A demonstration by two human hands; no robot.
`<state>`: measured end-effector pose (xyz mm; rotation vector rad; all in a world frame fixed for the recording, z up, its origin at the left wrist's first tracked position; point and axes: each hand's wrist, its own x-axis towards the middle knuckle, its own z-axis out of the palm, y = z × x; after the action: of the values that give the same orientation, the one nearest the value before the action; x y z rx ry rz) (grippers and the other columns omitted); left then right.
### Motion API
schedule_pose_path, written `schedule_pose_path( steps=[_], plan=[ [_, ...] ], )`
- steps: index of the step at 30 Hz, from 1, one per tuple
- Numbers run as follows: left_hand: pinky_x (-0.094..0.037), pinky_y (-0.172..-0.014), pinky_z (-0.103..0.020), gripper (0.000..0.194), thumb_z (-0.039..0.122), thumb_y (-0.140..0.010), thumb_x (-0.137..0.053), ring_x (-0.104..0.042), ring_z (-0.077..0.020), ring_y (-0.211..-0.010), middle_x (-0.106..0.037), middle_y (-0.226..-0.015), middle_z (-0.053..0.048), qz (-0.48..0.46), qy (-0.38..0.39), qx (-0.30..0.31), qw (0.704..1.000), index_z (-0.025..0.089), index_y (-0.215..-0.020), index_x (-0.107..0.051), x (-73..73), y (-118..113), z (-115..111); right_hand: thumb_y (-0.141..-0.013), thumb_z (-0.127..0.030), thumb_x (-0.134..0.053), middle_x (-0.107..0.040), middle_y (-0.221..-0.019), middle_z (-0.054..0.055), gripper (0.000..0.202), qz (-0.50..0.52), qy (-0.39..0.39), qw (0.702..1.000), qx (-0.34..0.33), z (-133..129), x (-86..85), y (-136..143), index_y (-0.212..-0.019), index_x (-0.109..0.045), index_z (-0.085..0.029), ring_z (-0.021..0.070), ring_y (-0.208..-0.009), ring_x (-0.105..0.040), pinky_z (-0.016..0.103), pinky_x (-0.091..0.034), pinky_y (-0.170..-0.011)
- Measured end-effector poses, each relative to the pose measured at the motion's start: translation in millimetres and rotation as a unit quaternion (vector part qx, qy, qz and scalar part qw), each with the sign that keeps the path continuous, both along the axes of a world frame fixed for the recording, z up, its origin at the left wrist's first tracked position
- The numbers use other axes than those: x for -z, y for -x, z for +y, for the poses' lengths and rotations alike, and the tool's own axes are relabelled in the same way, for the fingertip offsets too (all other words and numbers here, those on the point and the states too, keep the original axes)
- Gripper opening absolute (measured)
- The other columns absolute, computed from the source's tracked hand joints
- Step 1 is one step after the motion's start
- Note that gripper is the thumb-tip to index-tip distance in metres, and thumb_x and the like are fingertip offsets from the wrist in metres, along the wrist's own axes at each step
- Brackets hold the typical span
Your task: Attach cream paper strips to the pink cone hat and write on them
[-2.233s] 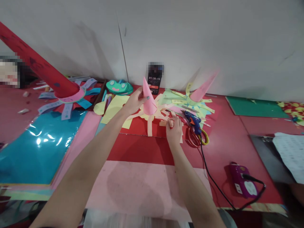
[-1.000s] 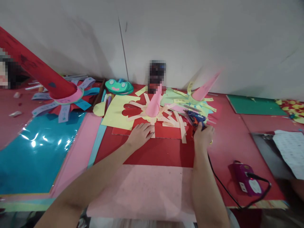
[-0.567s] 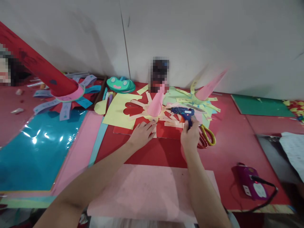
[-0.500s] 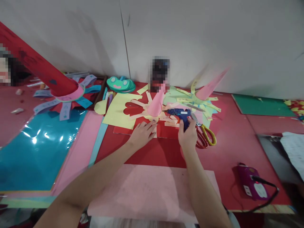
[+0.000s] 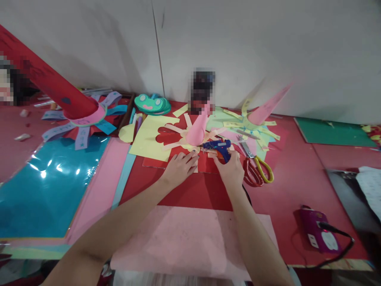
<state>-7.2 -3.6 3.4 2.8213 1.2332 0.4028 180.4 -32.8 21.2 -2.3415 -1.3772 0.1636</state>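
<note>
A pink paper cone (image 5: 197, 129) stands on a cut paper base with pale strips (image 5: 187, 119) radiating from it. My left hand (image 5: 180, 167) lies low in front of the cone, fingers stretched out over a pale strip. My right hand (image 5: 230, 169) is wrapped round the handle of a blue hot glue gun (image 5: 218, 146). The gun's nozzle points left, close to the front of the cone's base; whether it touches the paper I cannot tell. Right of that hand lie scissors (image 5: 254, 167) with one red and one yellow handle loop.
Another pink cone (image 5: 266, 111) with yellow strips stands right. Left are a red tube (image 5: 80, 105) with paper strips, green frog-face cutouts (image 5: 151, 105) and a blue glossy sheet (image 5: 50, 190). A purple power adapter (image 5: 318, 230) with a cord sits near the right front edge.
My right hand has brought the glue gun left and slightly down, its nozzle nearer the front of the cone's base. My left hand stays almost in place over the strip.
</note>
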Motion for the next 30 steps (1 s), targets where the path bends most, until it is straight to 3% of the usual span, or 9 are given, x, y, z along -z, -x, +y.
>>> schedule_pose_path(
  steps=[11, 30],
  plan=[
    [-0.044, -0.075, -0.035, 0.037, 0.031, -0.093, -0.039, -0.052, -0.0212, -0.088, -0.052, -0.133, -0.005, 0.022, -0.001, -0.003, 1.000, 0.019, -0.127, -0.050, -1.8, -0.5, -0.1, -0.076, -0.065, -0.049, -0.060, -0.114, 0.016, 0.067, -0.004, 0.035, 0.999, -0.011, 0.6, -1.2, -0.4, -0.123, -0.044, -0.017, 0.0280, -0.098, -0.060, 0.031, -0.046, -0.065],
    [-0.044, -0.073, -0.036, 0.037, 0.029, -0.095, -0.034, -0.053, -0.0211, -0.086, -0.056, -0.129, -0.006, 0.023, -0.005, 0.009, 1.000, 0.020, -0.127, -0.051, -4.1, -2.2, -0.9, -0.076, -0.065, -0.049, -0.061, -0.111, 0.015, 0.063, -0.008, 0.045, 0.999, -0.002, 3.9, -0.8, 0.7, -0.118, -0.046, -0.017, 0.0278, -0.095, -0.061, 0.031, -0.044, -0.062]
  ],
)
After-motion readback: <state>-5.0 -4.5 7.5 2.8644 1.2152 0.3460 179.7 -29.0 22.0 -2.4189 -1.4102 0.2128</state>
